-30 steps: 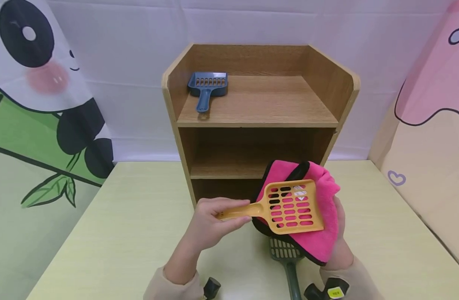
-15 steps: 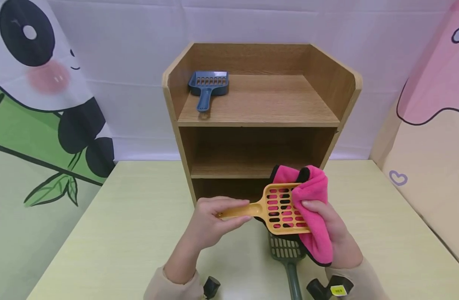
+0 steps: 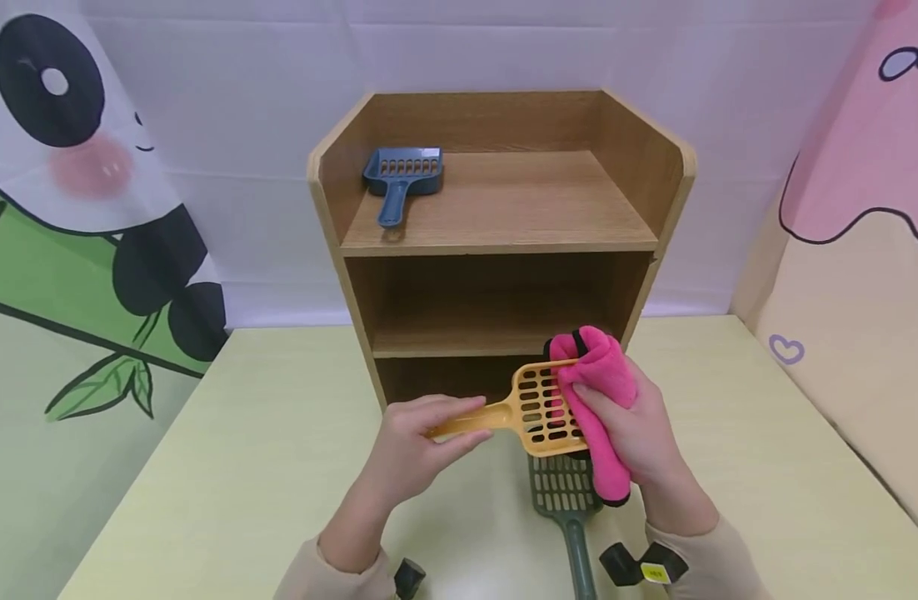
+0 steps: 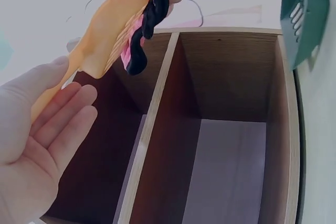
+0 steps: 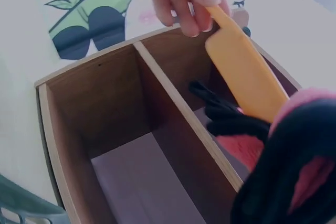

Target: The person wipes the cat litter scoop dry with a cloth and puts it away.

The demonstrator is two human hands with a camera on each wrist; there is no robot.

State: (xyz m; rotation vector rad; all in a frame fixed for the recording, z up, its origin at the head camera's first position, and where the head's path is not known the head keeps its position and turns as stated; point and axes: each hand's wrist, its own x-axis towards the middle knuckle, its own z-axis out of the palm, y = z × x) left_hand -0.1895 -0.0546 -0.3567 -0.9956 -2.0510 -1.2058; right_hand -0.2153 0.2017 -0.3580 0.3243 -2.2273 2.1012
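My left hand (image 3: 417,446) pinches the handle of a yellow slotted litter scoop (image 3: 537,412) between thumb and fingers, above the table. My right hand (image 3: 646,425) grips a bunched pink cloth (image 3: 605,375) with black edging, folded over the far end of the scoop's head. In the left wrist view the scoop (image 4: 113,24) shows side-on, with the cloth's black edging (image 4: 137,56) hanging beside its head. The right wrist view shows the scoop's smooth underside (image 5: 244,72) and the cloth (image 5: 241,148). Beneath them a dark green litter scoop (image 3: 567,492) lies on the table, partly covered.
A wooden shelf unit (image 3: 496,247) stands at the back of the pale table (image 3: 204,500). On its top board, at the left, rests a blue litter scoop (image 3: 402,179). A printed curtain (image 3: 241,125) hangs behind.
The cloth, earlier spread behind the scoop, is now folded over its far end, with my right thumb in front. Right hand and cloth have shifted left. My left hand keeps its hold.
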